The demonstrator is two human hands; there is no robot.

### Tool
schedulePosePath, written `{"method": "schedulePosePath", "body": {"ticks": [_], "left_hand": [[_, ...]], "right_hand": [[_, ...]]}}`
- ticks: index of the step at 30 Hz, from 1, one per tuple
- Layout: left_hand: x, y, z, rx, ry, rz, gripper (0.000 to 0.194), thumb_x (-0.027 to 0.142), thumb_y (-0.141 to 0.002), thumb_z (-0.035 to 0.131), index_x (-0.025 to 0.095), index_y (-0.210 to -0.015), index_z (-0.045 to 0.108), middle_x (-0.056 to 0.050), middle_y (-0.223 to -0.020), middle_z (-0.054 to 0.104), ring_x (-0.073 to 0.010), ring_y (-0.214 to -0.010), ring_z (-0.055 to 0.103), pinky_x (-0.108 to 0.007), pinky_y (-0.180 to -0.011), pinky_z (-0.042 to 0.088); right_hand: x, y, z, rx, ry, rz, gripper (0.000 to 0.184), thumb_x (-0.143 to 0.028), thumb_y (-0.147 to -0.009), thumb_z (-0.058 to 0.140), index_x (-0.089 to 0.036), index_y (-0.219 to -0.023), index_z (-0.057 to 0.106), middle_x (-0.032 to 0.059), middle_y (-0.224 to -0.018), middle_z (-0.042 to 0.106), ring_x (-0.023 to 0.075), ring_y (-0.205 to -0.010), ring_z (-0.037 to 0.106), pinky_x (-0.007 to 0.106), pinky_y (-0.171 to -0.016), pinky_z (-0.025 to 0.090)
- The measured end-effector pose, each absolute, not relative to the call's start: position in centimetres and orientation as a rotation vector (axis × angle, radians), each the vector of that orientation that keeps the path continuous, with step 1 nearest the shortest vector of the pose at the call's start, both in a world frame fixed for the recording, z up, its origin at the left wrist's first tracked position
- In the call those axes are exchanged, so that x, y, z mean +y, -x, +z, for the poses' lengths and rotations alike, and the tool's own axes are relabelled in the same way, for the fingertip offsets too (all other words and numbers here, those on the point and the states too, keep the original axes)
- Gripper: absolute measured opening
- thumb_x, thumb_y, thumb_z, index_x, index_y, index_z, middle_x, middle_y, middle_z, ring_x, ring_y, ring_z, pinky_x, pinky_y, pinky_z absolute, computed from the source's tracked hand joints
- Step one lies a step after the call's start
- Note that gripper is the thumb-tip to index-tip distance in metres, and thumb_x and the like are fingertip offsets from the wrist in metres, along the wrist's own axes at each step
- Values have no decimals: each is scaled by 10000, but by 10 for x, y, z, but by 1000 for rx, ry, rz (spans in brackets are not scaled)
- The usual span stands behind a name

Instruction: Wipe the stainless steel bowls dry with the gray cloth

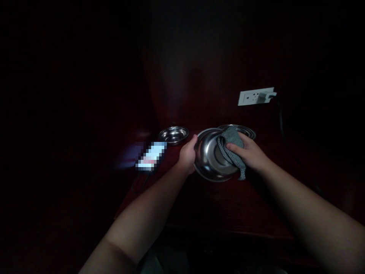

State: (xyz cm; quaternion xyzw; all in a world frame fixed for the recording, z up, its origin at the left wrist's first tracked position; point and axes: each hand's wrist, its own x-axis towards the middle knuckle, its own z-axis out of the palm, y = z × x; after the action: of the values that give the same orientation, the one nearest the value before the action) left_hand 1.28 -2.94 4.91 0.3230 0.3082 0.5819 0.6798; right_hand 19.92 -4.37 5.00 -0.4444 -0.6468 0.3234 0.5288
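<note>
Left hand: we see the left hand gripping the near-left rim of a metal bowl, thumb up along the edge, forearm rising from the bottom of view.
Right hand: the right hand, its arm slanting in from the lower right, is closed on a grey cloth, pressing it to the bowl's right side.
Bowl: tilted, held between both hands over the middle of the red table, back from its front edge.
Back of table: a smaller bowl at the left; a metal dish at the right, partly covered by bowl, cloth and hand.
Left edge: a lit phone, its screen blurred to blocks; cord nearby.
Hard to see: left fingers behind the bowl; most right fingers under cloth; we cannot tell whether the bowl's inside faces us; table's right side lost in darkness.
</note>
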Motion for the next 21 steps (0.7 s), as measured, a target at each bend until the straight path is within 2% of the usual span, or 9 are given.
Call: {"method": "schedulePosePath", "body": {"ticks": [5,9,14,18,21], "left_hand": [[-31,-11,53,494,-665,1149,431,488,-847,476,119,-965,666,-116,-896,702,-250,-957,644,-398,-932,448],[-32,-10,52,404,-671,1169,350,394,-867,441,125,-958,643,-97,-894,686,-210,-897,649,-363,-898,463],[-37,-16,46,452,-784,1285,192,207,-805,493,181,-950,616,-33,-852,653,-154,-796,622,-309,-823,463],[-39,-18,42,531,-892,1316,162,230,-788,552,200,-933,617,6,-753,601,-128,-694,575,-286,-760,456],[-34,-18,38,553,-943,1378,162,262,-802,564,195,-933,632,9,-750,594,-126,-715,563,-270,-766,439]], "right_hand": [[-38,-199,46,-1399,1008,783,505,-446,-657,736,-219,-1082,585,57,-1035,671,266,-963,637,450,-895,491],[-33,-204,43,-1307,1037,654,548,-462,-655,728,-226,-1122,565,63,-1040,663,270,-965,634,456,-873,501],[-32,-208,43,-1280,1104,555,556,-496,-655,712,-218,-1119,582,80,-1034,664,289,-944,636,462,-819,523],[-34,-208,45,-1297,1095,562,532,-504,-649,712,-210,-1079,605,76,-997,675,286,-908,644,460,-799,527],[-35,-207,46,-1340,1077,601,493,-501,-667,700,-205,-1052,614,67,-988,678,270,-908,643,455,-826,515]]}}
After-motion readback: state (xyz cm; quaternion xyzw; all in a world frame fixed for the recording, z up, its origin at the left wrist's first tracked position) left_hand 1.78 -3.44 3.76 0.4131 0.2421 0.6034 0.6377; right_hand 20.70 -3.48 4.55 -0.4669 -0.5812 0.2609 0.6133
